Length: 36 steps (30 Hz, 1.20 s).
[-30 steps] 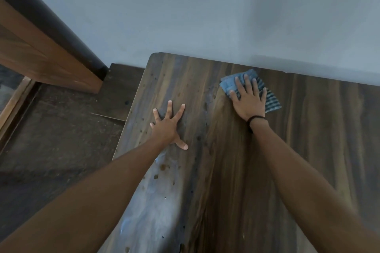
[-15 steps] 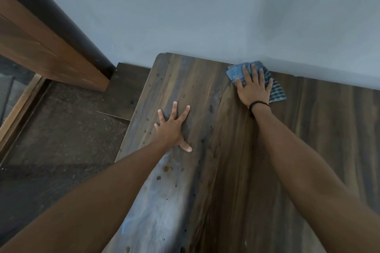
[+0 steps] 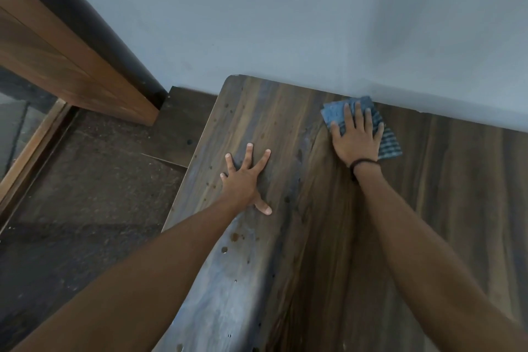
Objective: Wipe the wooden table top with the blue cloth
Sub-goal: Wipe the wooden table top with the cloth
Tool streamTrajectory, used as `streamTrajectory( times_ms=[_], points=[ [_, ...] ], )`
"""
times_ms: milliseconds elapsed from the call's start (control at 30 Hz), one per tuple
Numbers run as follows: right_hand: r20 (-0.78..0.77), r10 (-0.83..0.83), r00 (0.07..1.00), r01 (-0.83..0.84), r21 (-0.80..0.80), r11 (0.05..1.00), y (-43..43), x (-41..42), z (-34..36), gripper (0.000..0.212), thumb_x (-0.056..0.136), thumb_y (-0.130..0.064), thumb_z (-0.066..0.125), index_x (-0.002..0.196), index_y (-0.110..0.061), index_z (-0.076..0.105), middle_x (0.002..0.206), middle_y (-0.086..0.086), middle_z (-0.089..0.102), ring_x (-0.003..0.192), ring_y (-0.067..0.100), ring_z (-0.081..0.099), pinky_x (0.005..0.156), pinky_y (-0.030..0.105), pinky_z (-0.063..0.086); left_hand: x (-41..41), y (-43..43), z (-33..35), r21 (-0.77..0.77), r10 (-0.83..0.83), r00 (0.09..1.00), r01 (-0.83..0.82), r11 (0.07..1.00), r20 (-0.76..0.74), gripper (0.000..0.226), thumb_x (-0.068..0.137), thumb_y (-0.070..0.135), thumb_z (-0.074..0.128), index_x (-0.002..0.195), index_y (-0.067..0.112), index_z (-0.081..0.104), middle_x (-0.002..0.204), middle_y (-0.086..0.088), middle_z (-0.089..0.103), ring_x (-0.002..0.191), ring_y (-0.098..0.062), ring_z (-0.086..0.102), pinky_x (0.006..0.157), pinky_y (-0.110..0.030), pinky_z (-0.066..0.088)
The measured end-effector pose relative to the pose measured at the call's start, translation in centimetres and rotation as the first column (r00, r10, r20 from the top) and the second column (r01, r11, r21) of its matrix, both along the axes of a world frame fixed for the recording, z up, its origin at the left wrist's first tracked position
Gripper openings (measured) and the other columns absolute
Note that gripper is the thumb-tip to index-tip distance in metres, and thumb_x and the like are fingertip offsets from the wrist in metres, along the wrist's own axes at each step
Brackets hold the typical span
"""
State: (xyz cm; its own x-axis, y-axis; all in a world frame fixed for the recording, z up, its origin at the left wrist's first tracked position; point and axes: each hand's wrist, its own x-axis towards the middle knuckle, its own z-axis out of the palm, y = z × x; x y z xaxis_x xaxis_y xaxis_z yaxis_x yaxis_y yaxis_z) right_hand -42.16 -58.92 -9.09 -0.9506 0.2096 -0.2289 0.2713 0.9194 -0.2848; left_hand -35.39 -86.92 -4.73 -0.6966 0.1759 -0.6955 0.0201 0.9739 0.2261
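Note:
The dark wooden table top (image 3: pixel 328 251) fills the lower right of the view, with a dusty, spotted strip along its left side. A blue checked cloth (image 3: pixel 390 144) lies flat at the table's far edge, against the wall. My right hand (image 3: pixel 355 137) presses on the cloth with straight, spread fingers, covering most of it. My left hand (image 3: pixel 245 177) rests flat on the bare wood to the left, fingers splayed, holding nothing.
A pale grey wall (image 3: pixel 285 23) runs along the table's far edge. To the left lies a dark floor (image 3: pixel 80 208), with a wooden door frame (image 3: pixel 65 60) at the upper left. The table's left edge drops off beside my left hand.
My right hand has slid the cloth away from me to the table's far edge by the wall. The left hand stays planted in the same spot.

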Motion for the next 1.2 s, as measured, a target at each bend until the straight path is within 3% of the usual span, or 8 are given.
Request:
streamTrajectory(
  times_ms=[133,367,567,667,800,933,1067,1200],
  points=[
    [0.021,-0.004,1.0,0.005,-0.029,1.0,-0.6,-2.2,0.2,0.065,0.103,-0.054,0.022,0.161,-0.028,0.008,0.168,-0.003,0.0,0.154,0.022,-0.003,0.121,0.058,-0.005,0.0,-0.3,-0.3,0.006,-0.01,1.0,0.01,1.0,0.0,0.146,0.062,0.048,0.092,0.153,0.049,-0.022,0.157,0.006,-0.043,0.138,-0.05,-0.038,0.112,-0.077,0.005],
    [-0.022,0.163,0.986,-0.163,0.01,0.987,-3.0,9.3,0.1,0.062,0.103,-0.057,0.024,0.16,-0.033,0.015,0.167,-0.009,0.009,0.154,0.017,0.004,0.122,0.05,-0.005,-0.1,-0.1,-0.2,0.003,-0.003,1.0,0.003,1.0,0.005,0.145,0.064,0.045,0.092,0.153,0.048,-0.022,0.156,0.007,-0.045,0.138,-0.048,-0.039,0.113,-0.076,0.004],
    [-0.002,0.063,0.998,-0.063,-0.013,0.998,-0.4,-1.9,0.1,0.064,0.104,-0.055,0.022,0.161,-0.03,0.01,0.168,-0.006,0.003,0.154,0.019,0.0,0.122,0.055,-0.003,-0.1,-0.1,0.0,0.001,0.0,1.0,0.0,1.0,0.004,0.145,0.063,0.046,0.092,0.153,0.049,-0.021,0.157,0.007,-0.043,0.139,-0.049,-0.038,0.113,-0.076,0.004],
    [0.031,0.04,0.999,-0.039,-0.033,0.999,-0.9,-3.1,-0.1,0.064,0.104,-0.054,0.02,0.161,-0.029,0.007,0.168,-0.005,0.0,0.154,0.019,-0.003,0.122,0.055,-0.005,0.0,-0.2,0.0,-0.002,0.001,1.0,-0.001,1.0,0.004,0.146,0.06,0.047,0.093,0.153,0.05,-0.021,0.158,0.008,-0.042,0.14,-0.05,-0.037,0.111,-0.076,0.006],
    [-0.041,0.079,0.996,-0.08,-0.026,0.996,-4.1,5.7,-0.1,0.063,0.103,-0.054,0.02,0.16,-0.028,0.017,0.168,-0.004,0.011,0.154,0.02,0.005,0.122,0.056,0.0,0.1,-0.2,0.1,0.002,0.006,1.0,-0.006,1.0,-0.005,0.147,0.06,0.045,0.094,0.152,0.051,-0.021,0.158,0.008,-0.042,0.14,-0.05,-0.036,0.111,-0.076,0.007],
    [0.008,0.09,0.996,-0.09,-0.018,0.996,-6.3,13.9,0.1,0.059,0.105,-0.054,0.023,0.16,-0.032,0.015,0.167,-0.007,0.008,0.154,0.018,0.002,0.121,0.055,-0.002,-0.1,0.1,0.2,-0.011,0.015,1.0,-0.015,1.0,0.005,0.147,0.062,0.043,0.093,0.153,0.049,-0.022,0.157,0.007,-0.043,0.14,-0.049,-0.037,0.112,-0.075,0.007],
    [0.008,0.12,0.993,-0.12,-0.005,0.993,-4.7,7.7,0.0,0.06,0.105,-0.052,0.024,0.16,-0.031,0.015,0.168,-0.007,0.007,0.154,0.02,0.003,0.121,0.058,-0.001,-0.2,0.0,0.1,-0.004,0.007,1.0,-0.007,1.0,-0.002,0.147,0.061,0.044,0.093,0.153,0.049,-0.021,0.157,0.007,-0.043,0.14,-0.05,-0.037,0.112,-0.076,0.006],
    [0.019,0.035,0.999,-0.034,-0.07,0.997,-2.6,-3.0,0.6,0.06,0.105,-0.049,0.023,0.161,-0.029,0.012,0.168,-0.006,0.004,0.154,0.022,0.0,0.121,0.059,-0.002,-0.1,0.0,0.0,-0.012,0.001,1.0,-0.001,1.0,0.0,0.148,0.059,0.047,0.093,0.152,0.05,-0.022,0.157,0.008,-0.042,0.14,-0.05,-0.036,0.111,-0.077,0.008]
  ],
)
